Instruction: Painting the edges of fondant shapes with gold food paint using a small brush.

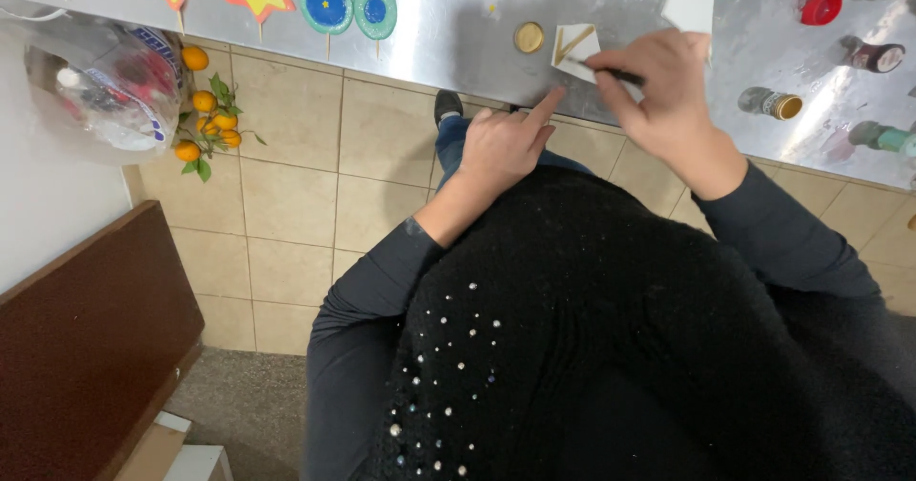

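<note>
Steel table [458, 32] edge, white cutout [578, 42] w/ gold stripes lying flat; looks light, thin, prob. bendy, wet paint so hold by bare edge; left hand [504, 142] empty, forefinger pressing beside it; right hand [658, 90] pinched on thin brush [611, 73].

We see a fairly bright, even indoor light with a cool cast. The metal table [448, 32] throws back broad pale glare, strongest across its middle and right, where the sheen washes out the small bottles [773, 103] lying there. Our hands cast soft, short shadows on that metal, so the light seems to fall from above. The black sweater [611, 347] swallows detail and reads as a nearly flat dark mass, its beads catching small glints. The plastic bag [114, 85] at the left looks slightly smeared. Straight lines bend a little toward the edges, and the corners are softer than the centre.
</note>
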